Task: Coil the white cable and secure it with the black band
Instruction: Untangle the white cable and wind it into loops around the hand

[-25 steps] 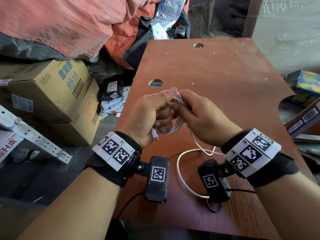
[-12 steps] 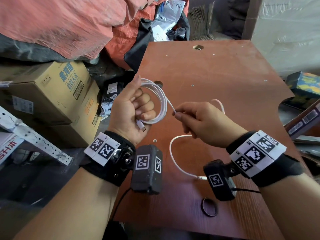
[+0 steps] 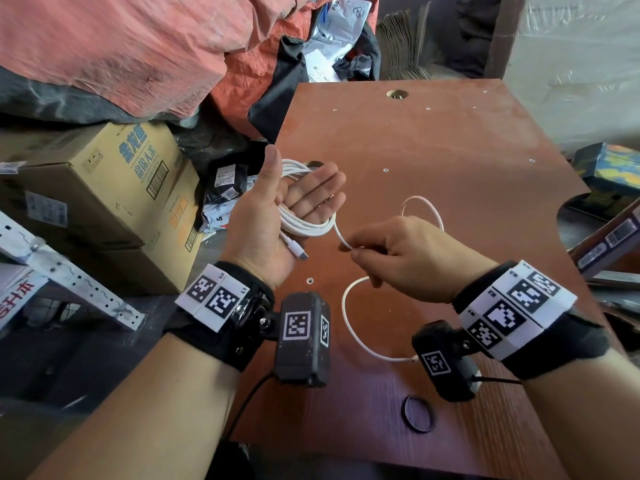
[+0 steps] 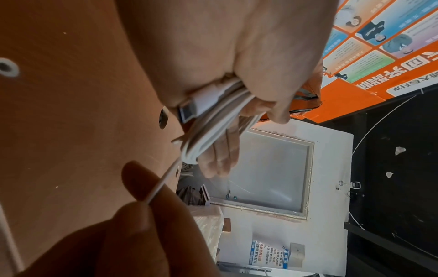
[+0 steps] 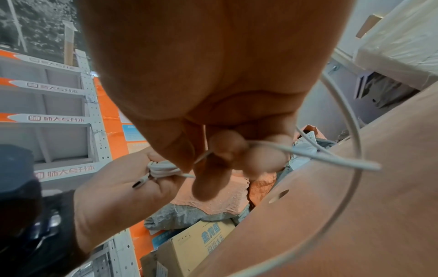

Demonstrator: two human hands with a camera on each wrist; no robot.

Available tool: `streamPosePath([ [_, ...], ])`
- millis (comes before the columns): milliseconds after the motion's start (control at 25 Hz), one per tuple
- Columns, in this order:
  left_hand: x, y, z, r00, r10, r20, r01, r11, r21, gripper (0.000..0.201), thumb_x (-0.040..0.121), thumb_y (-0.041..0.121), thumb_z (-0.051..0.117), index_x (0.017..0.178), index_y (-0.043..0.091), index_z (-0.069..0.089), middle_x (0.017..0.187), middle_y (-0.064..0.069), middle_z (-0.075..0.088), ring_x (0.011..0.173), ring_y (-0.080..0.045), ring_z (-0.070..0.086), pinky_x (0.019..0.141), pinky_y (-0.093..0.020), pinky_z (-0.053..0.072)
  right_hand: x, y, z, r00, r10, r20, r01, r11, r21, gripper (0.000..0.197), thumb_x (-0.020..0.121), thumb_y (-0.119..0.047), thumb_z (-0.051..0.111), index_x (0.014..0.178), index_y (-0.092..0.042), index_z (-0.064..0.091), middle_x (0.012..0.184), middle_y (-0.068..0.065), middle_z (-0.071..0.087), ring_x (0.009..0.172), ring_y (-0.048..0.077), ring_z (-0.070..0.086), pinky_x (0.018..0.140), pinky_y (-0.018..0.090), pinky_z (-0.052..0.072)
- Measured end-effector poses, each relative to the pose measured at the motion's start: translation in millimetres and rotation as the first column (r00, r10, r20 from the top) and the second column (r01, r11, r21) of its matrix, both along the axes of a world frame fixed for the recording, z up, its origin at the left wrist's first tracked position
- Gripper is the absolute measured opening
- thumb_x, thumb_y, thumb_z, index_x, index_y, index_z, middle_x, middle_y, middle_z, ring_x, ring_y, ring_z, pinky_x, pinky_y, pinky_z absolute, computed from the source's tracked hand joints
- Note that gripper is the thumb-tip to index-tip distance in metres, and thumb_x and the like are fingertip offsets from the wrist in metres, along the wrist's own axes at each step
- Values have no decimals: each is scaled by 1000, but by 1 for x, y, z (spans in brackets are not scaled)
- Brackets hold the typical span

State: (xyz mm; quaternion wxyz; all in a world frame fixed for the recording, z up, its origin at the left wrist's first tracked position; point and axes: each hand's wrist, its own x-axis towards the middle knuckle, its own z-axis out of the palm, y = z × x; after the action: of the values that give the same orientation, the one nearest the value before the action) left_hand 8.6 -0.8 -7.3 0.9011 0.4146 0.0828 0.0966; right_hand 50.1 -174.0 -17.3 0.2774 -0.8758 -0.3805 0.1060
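My left hand [image 3: 304, 190] is palm up at the table's left edge with straight fingers and raised thumb. Several turns of the white cable [image 3: 306, 226] are looped round its fingers, and the plug [image 3: 300, 252] lies on the palm. The left wrist view shows the same coil [image 4: 208, 131] and plug [image 4: 189, 110]. My right hand [image 3: 351, 252] pinches the strand leaving the coil between thumb and forefinger. The loose cable curves over the table [image 3: 450, 150] toward my right wrist camera. The black band [image 3: 418, 413] lies flat near the front edge, untouched.
Cardboard boxes [image 3: 114, 188] stand left of the table beside a metal rack [image 3: 69, 275]. A red tarp [image 3: 138, 46] and bags pile up behind. Boxes and clutter [image 3: 616, 168] sit at the right edge. The brown tabletop has round holes [image 3: 397, 94].
The hands have moved apart. My left hand turned palm up and straightened its fingers with the coil round them. My right hand drew back to the right along the strand.
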Motion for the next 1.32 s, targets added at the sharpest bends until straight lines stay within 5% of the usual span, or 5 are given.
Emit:
streamPosePath([
  [120, 3, 0, -4, 999, -32, 3, 32, 999, 4, 49, 100, 49, 41, 65, 16, 31, 120, -30, 65, 111, -37, 67, 97, -47, 52, 1, 2, -2, 995, 9, 97, -2, 997, -76, 31, 98, -32, 51, 74, -19, 65, 65, -9, 70, 65, 2, 63, 108, 36, 30],
  [480, 11, 5, -16, 995, -96, -6, 96, 993, 72, 52, 98, 46, 41, 91, -5, 49, 128, -28, 62, 117, -32, 64, 102, -39, 49, -6, 7, 4, 999, 18, 32, -18, 1000, -7, 31, 98, -40, 51, 89, -17, 70, 59, -5, 68, 61, 4, 63, 78, -1, 22],
  [680, 13, 3, -25, 998, -50, -35, 55, 986, 159, 71, 100, 40, 43, 136, -20, 31, 133, -26, 59, 120, -29, 62, 103, -35, 47, -5, 7, -1, 993, 45, 109, -47, 999, 16, 21, 92, -27, 53, 92, -17, 72, 66, 1, 66, 64, 20, 59, 66, 37, 50],
  [1080, 8, -7, -23, 996, -63, -67, 77, 969, 233, 55, 103, 26, 43, 133, -18, 32, 132, -32, 56, 126, -37, 56, 112, -49, 37, -2, 4, 4, 998, 30, 47, -35, 994, 100, 7, 80, -14, 61, 74, -12, 62, 59, 2, 56, 55, 18, 48, 56, 36, 42],
  [1320, 7, -9, -22, 997, -48, -68, 67, 949, 309, 31, 103, 23, 48, 75, 9, 49, 95, -16, 63, 96, -24, 63, 84, -35, 54, -2, 2, 4, 999, 13, -45, -4, 979, 202, 9, 82, -9, 61, 76, -14, 66, 55, -6, 50, 50, 8, 43, 50, 23, 34],
])
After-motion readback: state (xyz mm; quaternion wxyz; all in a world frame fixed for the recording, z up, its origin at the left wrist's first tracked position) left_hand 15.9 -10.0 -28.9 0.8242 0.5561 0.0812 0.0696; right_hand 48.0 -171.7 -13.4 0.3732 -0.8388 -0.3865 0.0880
